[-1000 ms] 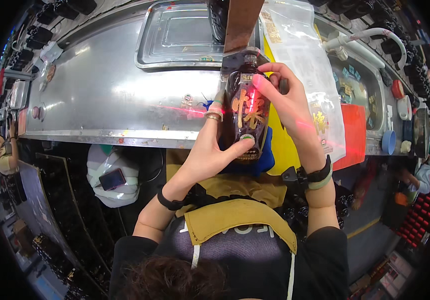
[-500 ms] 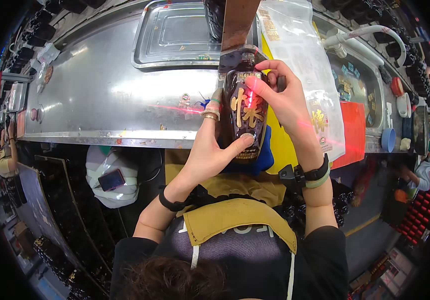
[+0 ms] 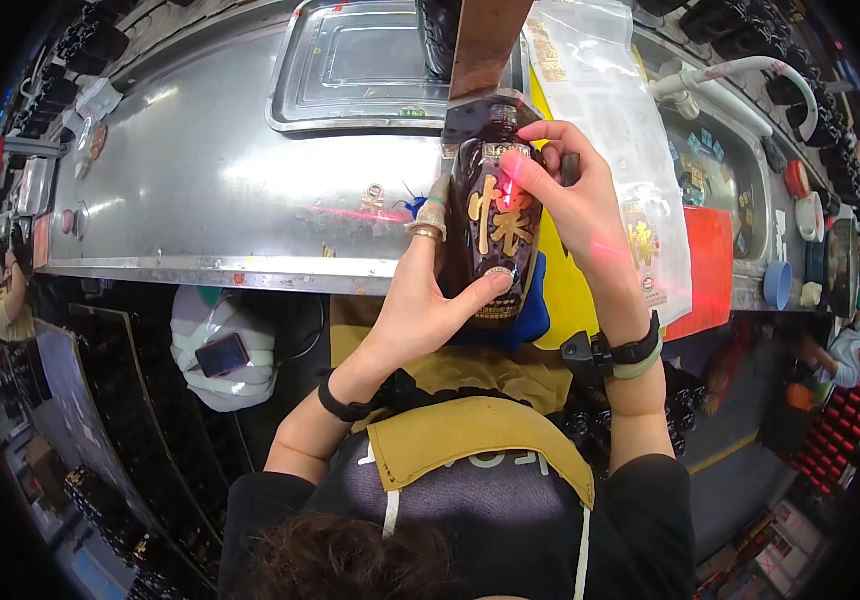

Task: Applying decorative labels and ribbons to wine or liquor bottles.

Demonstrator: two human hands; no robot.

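Note:
A dark glossy bottle (image 3: 490,235) with gold lettering lies between my hands, its neck pointing away from me. My left hand (image 3: 428,275) wraps its left side, with the thumb pressed on a small round seal (image 3: 498,273) near the base. A finger covering is on one of its fingers. My right hand (image 3: 568,190) grips the bottle near the shoulder, thumb on the small upper label and forefinger by the neck. Red laser lines cross the bottle and my right wrist. Beneath the bottle shows a blue cloth (image 3: 533,315). The undersides of both grips are hidden.
Behind the bottle rises a brown upright board (image 3: 488,45), with a metal tray (image 3: 350,75) to its left. Translucent label sheets (image 3: 590,90) lie on the right over a yellow sheet (image 3: 572,310). Farther right are a red sheet (image 3: 705,270), a sink and a white pipe (image 3: 740,68).
The bottle and both hands sit nearly as before in the picture; the whole view has shifted slightly. My grip on the bottle looks the same.

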